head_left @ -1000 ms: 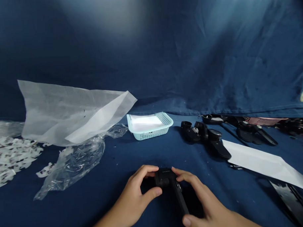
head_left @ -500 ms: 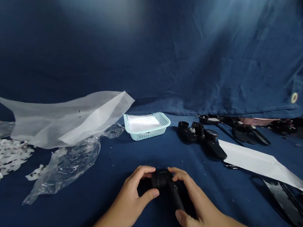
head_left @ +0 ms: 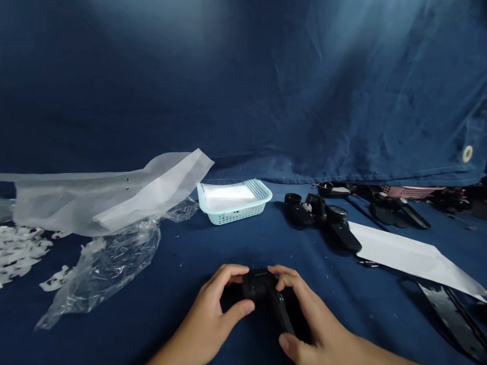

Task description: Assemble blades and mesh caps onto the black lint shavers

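Note:
Between my hands, low in the middle of the head view, is a black handheld device (head_left: 260, 284) with a thick head and a straight handle that runs down toward me. My left hand (head_left: 210, 314) curls about the head's left side, fingertips at its top edge and thumb near its lower side. On the right, my right hand (head_left: 312, 321) has its index finger at the head's upper right corner and its thumb against the handle. Part of the handle's lower end is hidden by my right thumb.
Ahead sits a light blue basket (head_left: 236, 214) holding white paper. Similar black parts (head_left: 328, 219) and a white sheet (head_left: 414, 256) lie to the right, with a pink basket (head_left: 413, 191) behind. Clear plastic bags (head_left: 114, 261), a translucent sheet (head_left: 76, 204) and small white pieces (head_left: 14, 251) are at left.
The view has shifted slightly, and the translucent sheet at the left has sagged lower. Both hands keep the same hold on the black device.

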Demonstrator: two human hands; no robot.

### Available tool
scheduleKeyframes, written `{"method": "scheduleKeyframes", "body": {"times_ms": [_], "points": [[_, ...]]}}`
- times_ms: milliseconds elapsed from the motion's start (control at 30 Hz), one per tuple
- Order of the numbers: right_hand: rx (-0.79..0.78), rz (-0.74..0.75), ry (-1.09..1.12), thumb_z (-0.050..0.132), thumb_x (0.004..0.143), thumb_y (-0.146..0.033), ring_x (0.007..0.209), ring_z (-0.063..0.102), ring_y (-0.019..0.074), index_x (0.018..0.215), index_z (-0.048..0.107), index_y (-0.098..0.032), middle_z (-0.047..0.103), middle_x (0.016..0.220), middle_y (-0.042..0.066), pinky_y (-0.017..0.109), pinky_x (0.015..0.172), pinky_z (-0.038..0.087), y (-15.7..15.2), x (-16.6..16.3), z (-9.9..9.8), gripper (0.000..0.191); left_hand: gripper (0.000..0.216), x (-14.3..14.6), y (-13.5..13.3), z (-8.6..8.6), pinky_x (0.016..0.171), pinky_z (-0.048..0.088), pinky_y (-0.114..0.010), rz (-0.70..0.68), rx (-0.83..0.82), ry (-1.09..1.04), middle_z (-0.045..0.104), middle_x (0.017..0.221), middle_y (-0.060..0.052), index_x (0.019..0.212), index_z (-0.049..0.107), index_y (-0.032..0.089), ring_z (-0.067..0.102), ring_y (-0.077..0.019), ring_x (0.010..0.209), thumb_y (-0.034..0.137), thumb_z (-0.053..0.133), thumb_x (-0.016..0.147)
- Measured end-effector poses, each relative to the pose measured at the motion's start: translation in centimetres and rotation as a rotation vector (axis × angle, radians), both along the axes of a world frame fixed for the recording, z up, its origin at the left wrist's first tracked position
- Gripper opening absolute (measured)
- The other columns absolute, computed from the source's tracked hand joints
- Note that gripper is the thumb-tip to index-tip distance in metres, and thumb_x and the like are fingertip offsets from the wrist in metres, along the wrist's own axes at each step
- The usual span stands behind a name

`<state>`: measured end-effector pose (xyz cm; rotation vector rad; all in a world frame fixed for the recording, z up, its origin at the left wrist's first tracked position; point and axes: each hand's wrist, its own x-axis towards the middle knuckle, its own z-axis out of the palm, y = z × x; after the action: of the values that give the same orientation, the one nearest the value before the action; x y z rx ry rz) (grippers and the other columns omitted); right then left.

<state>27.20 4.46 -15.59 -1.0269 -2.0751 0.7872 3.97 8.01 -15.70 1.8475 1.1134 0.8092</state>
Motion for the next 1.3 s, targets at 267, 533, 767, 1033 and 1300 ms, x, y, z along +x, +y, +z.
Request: {"method": "scheduleKeyframes", "body": {"times_ms": [267, 533, 767, 1033, 1300], "points": [[0.312, -0.103, -0.116, 0.057, 0.079, -0.026, 0.125, 0.053, 0.0349, 0.114, 0.04, -0.025, 0.048, 0.142, 0.017, 0.051, 0.091, 0.05, -0.6, 0.3, -1.1, 0.039, 0.038, -0.2, 0.2, -0.1, 0.102, 0.04, -0.043, -0.017, 0.002, -0.001, 0.059, 0.122, 0.0, 0.121, 0.051, 0.033, 0.054, -0.0216, 0.114, 0.027, 0.064, 0.086], [0.563, -0.21, -0.267, 0.056, 0.078, -0.029, 0.104, 0.065, 0.0352, 0.105, 0.049, -0.021, 0.058, 0.131, 0.02, 0.047, 0.08, 0.05, -0.9, -0.1, -0.7, 0.029, 0.037, -0.1, 0.1, 0.2, 0.102, 0.042, -0.046, -0.034, 0.02, 0.024, 0.06, 0.123, -0.003, 0.123, 0.05, 0.031, 0.056, -0.0238, 0.115, 0.03, 0.062, 0.087], [0.583, -0.226, -0.325, 0.057, 0.076, -0.027, 0.111, 0.063, 0.0358, 0.106, 0.048, -0.022, 0.057, 0.136, 0.019, 0.049, 0.087, 0.045, -0.9, -0.1, -0.1, 0.032, 0.037, 0.1, 0.1, 0.0, 0.103, 0.041, -0.047, -0.011, 0.037, 0.019, 0.059, 0.123, -0.003, 0.124, 0.05, 0.031, 0.055, -0.0236, 0.115, 0.029, 0.06, 0.088], [0.484, -0.163, -0.375, 0.055, 0.081, -0.027, 0.113, 0.064, 0.0357, 0.109, 0.043, -0.023, 0.062, 0.133, 0.018, 0.056, 0.091, 0.041, -1.2, -0.1, 0.6, 0.031, 0.035, 0.1, -0.2, 0.1, 0.103, 0.042, -0.046, -0.01, 0.09, 0.051, 0.056, 0.126, -0.003, 0.125, 0.048, 0.03, 0.054, -0.023, 0.117, 0.029, 0.056, 0.091], [0.426, -0.157, -0.397, 0.055, 0.083, -0.029, 0.119, 0.061, 0.0365, 0.115, 0.039, -0.025, 0.06, 0.136, 0.016, 0.06, 0.096, 0.035, -1.1, 0.0, 0.6, 0.036, 0.034, 0.2, -0.1, -0.2, 0.103, 0.043, -0.048, -0.023, 0.142, 0.057, 0.056, 0.127, -0.004, 0.125, 0.047, 0.03, 0.055, -0.0237, 0.117, 0.03, 0.055, 0.092]]}}
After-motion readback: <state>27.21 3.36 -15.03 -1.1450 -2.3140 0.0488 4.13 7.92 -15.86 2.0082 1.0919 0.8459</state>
